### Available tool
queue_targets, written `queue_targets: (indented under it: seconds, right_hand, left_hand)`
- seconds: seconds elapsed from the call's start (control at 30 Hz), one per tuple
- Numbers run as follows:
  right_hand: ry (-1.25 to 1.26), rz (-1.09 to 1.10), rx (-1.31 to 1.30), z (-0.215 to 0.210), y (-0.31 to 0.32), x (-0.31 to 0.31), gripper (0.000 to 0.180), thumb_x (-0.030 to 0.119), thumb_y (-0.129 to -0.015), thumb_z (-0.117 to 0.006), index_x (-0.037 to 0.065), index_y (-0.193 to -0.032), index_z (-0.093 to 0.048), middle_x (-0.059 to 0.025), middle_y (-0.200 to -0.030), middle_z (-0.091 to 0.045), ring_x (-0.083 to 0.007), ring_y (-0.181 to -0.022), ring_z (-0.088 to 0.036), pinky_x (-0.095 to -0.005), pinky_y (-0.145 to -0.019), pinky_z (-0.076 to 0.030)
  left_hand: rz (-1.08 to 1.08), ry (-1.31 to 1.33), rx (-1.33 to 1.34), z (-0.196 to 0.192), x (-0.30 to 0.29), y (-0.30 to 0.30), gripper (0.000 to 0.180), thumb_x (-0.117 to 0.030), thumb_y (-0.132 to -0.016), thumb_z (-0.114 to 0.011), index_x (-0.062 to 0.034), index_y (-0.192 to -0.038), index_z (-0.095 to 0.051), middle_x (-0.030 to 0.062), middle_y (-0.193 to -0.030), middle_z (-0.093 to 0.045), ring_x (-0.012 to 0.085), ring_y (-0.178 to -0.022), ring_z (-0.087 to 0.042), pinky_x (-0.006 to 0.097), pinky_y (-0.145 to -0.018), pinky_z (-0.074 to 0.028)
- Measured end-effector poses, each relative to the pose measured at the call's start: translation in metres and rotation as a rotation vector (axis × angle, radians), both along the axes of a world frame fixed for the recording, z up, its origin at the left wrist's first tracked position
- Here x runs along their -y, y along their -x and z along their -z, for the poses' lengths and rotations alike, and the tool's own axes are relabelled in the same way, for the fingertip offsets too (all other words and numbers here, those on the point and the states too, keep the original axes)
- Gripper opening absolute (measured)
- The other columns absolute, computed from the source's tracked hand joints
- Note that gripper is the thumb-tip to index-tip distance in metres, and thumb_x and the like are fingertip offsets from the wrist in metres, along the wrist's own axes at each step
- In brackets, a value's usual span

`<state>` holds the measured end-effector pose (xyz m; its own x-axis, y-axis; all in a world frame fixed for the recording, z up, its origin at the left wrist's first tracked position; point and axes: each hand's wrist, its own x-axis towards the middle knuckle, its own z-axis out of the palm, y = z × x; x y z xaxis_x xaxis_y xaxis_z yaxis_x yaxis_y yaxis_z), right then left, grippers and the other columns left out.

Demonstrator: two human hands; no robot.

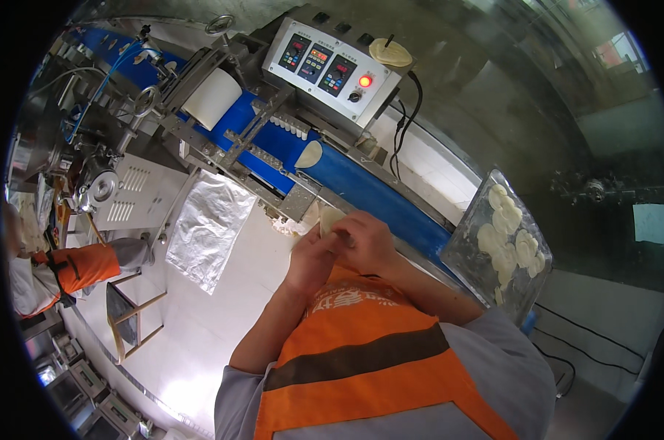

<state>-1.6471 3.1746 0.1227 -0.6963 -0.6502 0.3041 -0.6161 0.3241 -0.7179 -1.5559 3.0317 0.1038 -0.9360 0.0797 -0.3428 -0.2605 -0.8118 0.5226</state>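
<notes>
Close in front of my orange apron, both hands are closed together over a thin pale dough round. My left hand pinches it from the lower left, and my right hand has curled fingers on its right side. Much of the dough is hidden behind the fingers. Just beyond them runs a blue conveyor belt. Another dough round lies on that belt by the machine's metal frame. To the right, a clear tray carries several overlapping dough rounds.
A control box with a lit red button stands behind the belt, a flat dough piece on top. A white roller spans the belt upstream. On the floor lies a plastic sheet. A stool and a co-worker are at left.
</notes>
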Motion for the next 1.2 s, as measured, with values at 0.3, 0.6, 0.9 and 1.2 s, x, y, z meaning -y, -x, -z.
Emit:
queue_targets:
  seconds: [0.3,0.6,0.9,1.2]
  right_hand:
    - [0.933,0.208,1.502,0.067,0.013,-0.023,0.024,0.017,-0.094,-0.052,0.001,-0.107,-0.064,-0.0090,-0.107,-0.068,-0.0207,-0.099,-0.064,-0.0321,-0.087,-0.049]
    - [0.550,0.260,1.573,0.085,0.082,0.010,0.032,0.017,-0.093,-0.064,0.000,-0.120,-0.059,-0.0120,-0.120,-0.065,-0.0266,-0.106,-0.065,-0.0398,-0.091,-0.053]
    - [0.050,0.461,0.887,0.165,0.138,0.094,0.033,0.025,-0.083,-0.075,0.002,-0.106,-0.070,-0.0138,-0.098,-0.072,-0.0261,-0.087,-0.070,-0.0406,-0.075,-0.055]
    - [-0.377,0.542,0.415,0.166,0.135,0.093,0.045,0.044,-0.076,-0.078,0.004,-0.096,-0.074,-0.0152,-0.087,-0.073,-0.0320,-0.083,-0.071,-0.0426,-0.072,-0.053]
  left_hand:
    - [-0.203,0.053,0.248,-0.007,-0.013,-0.006,0.035,-0.010,-0.104,-0.044,0.0074,-0.134,-0.049,0.0179,-0.129,-0.059,0.0286,-0.121,-0.060,0.042,-0.103,-0.050]
    - [-0.414,-0.059,0.273,0.002,0.013,-0.022,0.040,-0.010,-0.104,-0.038,0.0077,-0.139,-0.043,0.0204,-0.135,-0.056,0.0337,-0.125,-0.057,0.046,-0.107,-0.047]
    - [-0.506,-0.051,0.316,0.005,0.017,-0.038,0.039,-0.009,-0.103,-0.038,0.0083,-0.137,-0.044,0.0208,-0.137,-0.055,0.0334,-0.126,-0.056,0.046,-0.107,-0.047]
    - [-0.526,-0.068,0.281,0.009,0.023,-0.042,0.039,-0.008,-0.102,-0.039,0.0078,-0.138,-0.045,0.0208,-0.137,-0.055,0.0326,-0.127,-0.056,0.045,-0.108,-0.046]
